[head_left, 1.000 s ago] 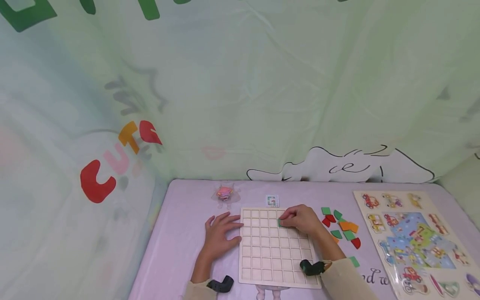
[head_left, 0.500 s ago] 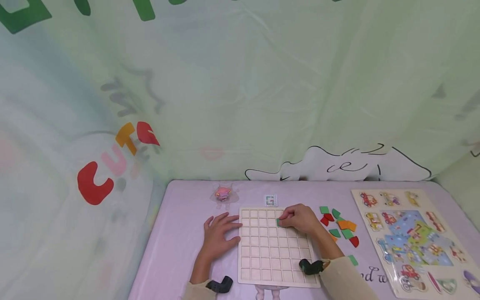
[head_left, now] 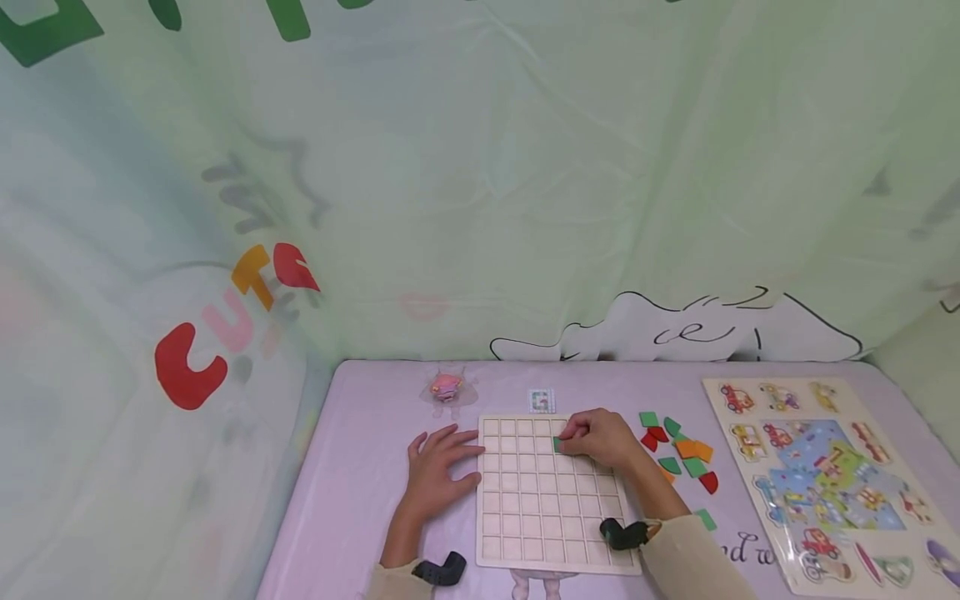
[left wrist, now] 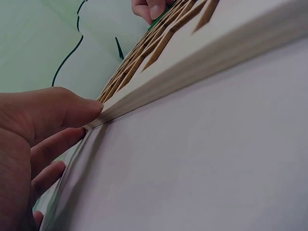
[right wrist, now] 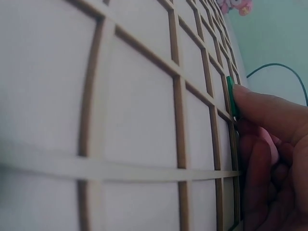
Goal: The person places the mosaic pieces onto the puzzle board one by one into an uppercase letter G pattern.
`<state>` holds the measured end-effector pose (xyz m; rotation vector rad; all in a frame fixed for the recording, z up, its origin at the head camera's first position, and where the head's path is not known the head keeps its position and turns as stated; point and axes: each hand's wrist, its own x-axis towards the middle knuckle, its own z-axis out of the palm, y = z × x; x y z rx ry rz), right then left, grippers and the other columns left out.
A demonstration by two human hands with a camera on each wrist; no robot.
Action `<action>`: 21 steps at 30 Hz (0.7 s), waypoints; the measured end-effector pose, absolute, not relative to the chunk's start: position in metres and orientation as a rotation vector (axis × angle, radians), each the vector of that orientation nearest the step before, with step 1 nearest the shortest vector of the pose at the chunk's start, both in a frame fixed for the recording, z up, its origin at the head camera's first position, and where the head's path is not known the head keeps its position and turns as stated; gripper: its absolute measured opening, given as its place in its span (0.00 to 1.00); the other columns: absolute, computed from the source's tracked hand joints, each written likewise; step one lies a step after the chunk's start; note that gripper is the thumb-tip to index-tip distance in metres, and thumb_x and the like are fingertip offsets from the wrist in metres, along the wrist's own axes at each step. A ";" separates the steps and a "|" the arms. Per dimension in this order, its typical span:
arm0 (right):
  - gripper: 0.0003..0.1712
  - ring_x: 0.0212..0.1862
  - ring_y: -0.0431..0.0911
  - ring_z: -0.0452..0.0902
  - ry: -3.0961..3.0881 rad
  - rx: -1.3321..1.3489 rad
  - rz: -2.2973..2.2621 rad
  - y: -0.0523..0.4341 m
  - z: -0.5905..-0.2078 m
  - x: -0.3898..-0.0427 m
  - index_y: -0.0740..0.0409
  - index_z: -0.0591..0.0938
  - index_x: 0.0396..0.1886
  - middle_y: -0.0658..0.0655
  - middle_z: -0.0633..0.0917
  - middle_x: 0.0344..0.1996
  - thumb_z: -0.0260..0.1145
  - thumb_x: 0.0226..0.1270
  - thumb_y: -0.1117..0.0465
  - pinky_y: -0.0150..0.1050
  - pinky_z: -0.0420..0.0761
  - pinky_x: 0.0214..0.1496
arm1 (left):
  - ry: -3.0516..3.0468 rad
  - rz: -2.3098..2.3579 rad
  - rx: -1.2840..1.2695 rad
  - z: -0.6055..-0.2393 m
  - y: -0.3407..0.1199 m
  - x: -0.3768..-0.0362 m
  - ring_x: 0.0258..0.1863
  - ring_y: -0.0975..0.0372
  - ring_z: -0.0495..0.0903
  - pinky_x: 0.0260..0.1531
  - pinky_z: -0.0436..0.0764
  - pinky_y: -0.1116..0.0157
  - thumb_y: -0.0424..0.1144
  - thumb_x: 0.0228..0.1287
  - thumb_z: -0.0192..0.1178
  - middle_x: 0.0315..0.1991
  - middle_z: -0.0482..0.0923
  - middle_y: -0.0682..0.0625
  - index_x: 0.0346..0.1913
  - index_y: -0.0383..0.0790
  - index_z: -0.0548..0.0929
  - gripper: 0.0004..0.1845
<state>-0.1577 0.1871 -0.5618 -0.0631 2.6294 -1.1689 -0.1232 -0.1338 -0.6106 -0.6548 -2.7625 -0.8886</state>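
Observation:
A square wooden grid board [head_left: 525,506] lies on the table, divided into rows of small square compartments. My right hand [head_left: 600,437] pinches a green tile [head_left: 557,445] between thumb and fingers over the upper right part of the board. In the right wrist view the green tile [right wrist: 232,96] stands on edge at a compartment under the thumb, the other fingers curled behind it. My left hand [head_left: 441,475] lies spread at the board's left side. The left wrist view shows its thumb and fingertips touching the board's edge [left wrist: 159,89].
Right of the board lie loose green, red and orange tiles [head_left: 694,451]. A small patterned card [head_left: 541,401] sits behind the board, with a pink figurine [head_left: 446,387] to its left. A picture puzzle board [head_left: 817,479] occupies the table's right side. A curtain [head_left: 480,183] rises behind.
The head view has shifted slightly. Both hands keep nearly the same place, and the green tile stays pinched at the same part of the board.

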 end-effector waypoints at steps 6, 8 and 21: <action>0.07 0.30 0.44 0.73 2.612 -0.063 -1.195 0.189 -0.562 -0.156 0.49 0.87 0.28 0.48 0.80 0.20 0.80 0.54 0.56 0.37 0.69 0.34 | -2.753 -0.872 -0.660 -0.610 -0.133 -0.123 0.71 0.52 0.72 0.66 0.53 0.36 0.48 0.55 0.72 0.64 0.81 0.59 0.54 0.59 0.88 0.20; 0.07 0.30 0.44 0.73 2.604 -0.064 -1.199 0.189 -0.562 -0.156 0.49 0.87 0.29 0.48 0.81 0.21 0.80 0.55 0.56 0.37 0.70 0.35 | -2.743 -0.866 -0.663 -0.610 -0.133 -0.123 0.70 0.52 0.72 0.65 0.53 0.36 0.48 0.54 0.72 0.64 0.82 0.58 0.53 0.59 0.89 0.21; 0.15 0.39 0.46 0.79 2.457 -0.011 -1.449 0.218 -0.550 -0.145 0.55 0.87 0.46 0.53 0.87 0.35 0.75 0.63 0.54 0.33 0.79 0.42 | -2.744 -0.869 -0.668 -0.614 -0.134 -0.123 0.71 0.53 0.71 0.66 0.52 0.37 0.49 0.55 0.72 0.64 0.81 0.59 0.54 0.60 0.88 0.21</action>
